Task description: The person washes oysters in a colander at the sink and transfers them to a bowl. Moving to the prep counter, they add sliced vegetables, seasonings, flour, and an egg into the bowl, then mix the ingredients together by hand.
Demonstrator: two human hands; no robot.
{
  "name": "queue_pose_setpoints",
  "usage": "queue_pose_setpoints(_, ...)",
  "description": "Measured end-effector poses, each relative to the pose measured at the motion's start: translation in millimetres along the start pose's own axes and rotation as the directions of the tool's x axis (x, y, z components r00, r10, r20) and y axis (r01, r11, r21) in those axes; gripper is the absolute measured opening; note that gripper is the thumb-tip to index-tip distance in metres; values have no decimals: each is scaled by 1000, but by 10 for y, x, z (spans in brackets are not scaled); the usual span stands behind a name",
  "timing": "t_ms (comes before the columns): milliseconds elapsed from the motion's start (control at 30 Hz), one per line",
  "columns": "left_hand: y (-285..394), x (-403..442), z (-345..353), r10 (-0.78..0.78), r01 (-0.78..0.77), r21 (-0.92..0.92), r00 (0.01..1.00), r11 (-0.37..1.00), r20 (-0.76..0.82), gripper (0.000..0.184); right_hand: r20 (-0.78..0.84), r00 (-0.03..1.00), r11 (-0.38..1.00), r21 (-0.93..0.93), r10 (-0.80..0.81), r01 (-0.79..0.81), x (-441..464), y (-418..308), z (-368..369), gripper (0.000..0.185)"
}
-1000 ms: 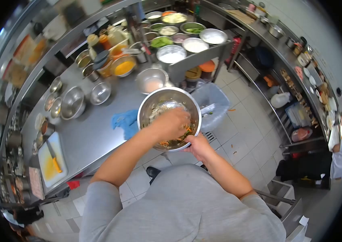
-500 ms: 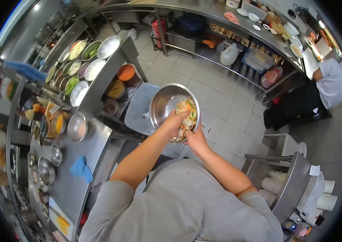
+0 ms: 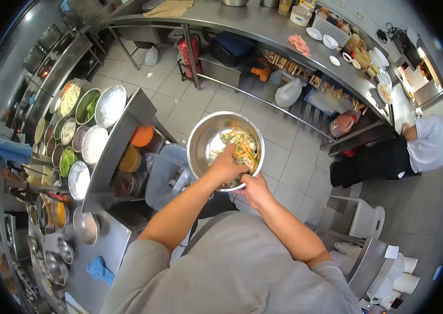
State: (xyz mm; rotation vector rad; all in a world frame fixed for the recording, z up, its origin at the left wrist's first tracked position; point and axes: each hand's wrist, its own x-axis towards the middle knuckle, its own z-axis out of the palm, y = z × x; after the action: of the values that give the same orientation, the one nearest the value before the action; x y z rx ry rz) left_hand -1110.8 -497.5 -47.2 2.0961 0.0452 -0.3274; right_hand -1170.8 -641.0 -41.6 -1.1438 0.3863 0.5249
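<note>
A round steel mixing bowl (image 3: 196, 141) is held out in front of my body, tilted so its inside shows. In its right half lies a mix of shredded vegetables (image 3: 245, 144), pale strands with orange and green strips. My left hand (image 3: 226, 165) reaches into the bowl with its fingers curled into the mix; the fingertips are partly hidden. Gripping the bowl's near right rim is my right hand (image 3: 256, 189), thumb over the edge and the other fingers underneath, mostly out of sight.
Left stands a steel counter (image 3: 114, 230) with bowls and a blue cloth (image 3: 99, 270). Ingredient bowls (image 3: 94, 145) line a prep station beside a lined bin (image 3: 161, 180). A long steel table (image 3: 221, 18) runs ahead. A person (image 3: 425, 144) works at right, near a white stool (image 3: 365, 217).
The view has shifted and turned slightly. My left hand has worked the vegetables, which now lie looser and more spread in the bowl. My right hand still grips the rim.
</note>
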Motion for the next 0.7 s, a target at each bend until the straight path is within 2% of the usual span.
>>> queue_pose_setpoints(33, 85, 178, -38, -46, 47, -16, 996, 999, 73, 92, -1, 1000, 1000, -4, -1, 1, 194, -94, 9, 73)
queue_pose_setpoints(67, -8, 511, -66, -16, 26, -71, 989, 997, 147, 83, 20, 999, 998, -26, 50, -50, 401, -187, -29, 72)
queue_pose_setpoints(100, 99, 713, -223, -18, 30, -75, 988, 997, 154, 83, 36, 994, 993, -46, 107, -105, 552, -287, -37, 71)
queue_pose_setpoints(167, 330, 1033, -595, 76, -71, -45, 987, 997, 138, 77, 44, 997, 995, -76, 60, -57, 800, -477, -19, 71)
queue_pose_setpoints(200, 447, 1112, -788, 71, -66, -42, 987, 997, 142, 77, 21, 999, 997, -67, 42, -41, 905, -565, 3, 71)
queue_pose_setpoints(233, 567, 1192, -1001, 142, -82, -260, 965, 962, 221, 74, -1, 1000, 998, -55, 19, -19, 1019, -652, 24, 71)
queue_pose_setpoints(267, 631, 1300, -1149, 228, -75, -466, 932, 881, 281, 72, 45, 999, 1000, -2, 14, -14, 1118, -757, 33, 70)
queue_pose_setpoints(300, 636, 1423, -1235, 230, -80, -461, 933, 884, 278, 72, 50, 999, 1000, 1, 9, -9, 1228, -865, 53, 70)
queue_pose_setpoints(367, 597, 1660, -1350, 132, -124, -284, 991, 951, 9, 73, 86, 996, 999, 13, 32, -33, 1436, -1108, 138, 59)
queue_pose_setpoints(400, 492, 1831, -1308, 81, -84, -65, 996, 994, -50, 75, 105, 994, 999, 5, 41, -41, 1539, -1221, 230, 59)
queue_pose_setpoints(433, 404, 1978, -1199, 64, -69, -64, 995, 996, -75, 75, 106, 994, 999, -13, 32, -31, 1658, -1335, 346, 57)
queue_pose_setpoints(500, 477, 2215, -1013, -9, 25, 252, 998, 967, -64, 73, 143, 989, 999, -42, 40, -34, 2056, -1467, 416, 55)
queue_pose_setpoints(533, 451, 2381, -1064, -33, 54, 250, 995, 967, -90, 73, 198, 976, 996, -45, 86, -79, 2354, -1456, 327, 56)
queue_pose_setpoints(600, 423, 2791, -1190, 2, 6, 344, 1000, 939, -23, 59, 244, 959, 990, -53, 142, -133, 2812, -1603, 277, 52)
queue_pose_setpoints(633, 402, 2981, -1289, -28, 43, 333, 998, 942, -51, 59, 267, 948, 985, -76, 171, -156, 3024, -1695, 256, 52)
queue_pose_setpoints(700, 444, 3282, -1629, 80, -26, 342, 986, 939, -146, 52, 291, 937, 980, -99, 194, -172, 3441, -1958, 264, 50)
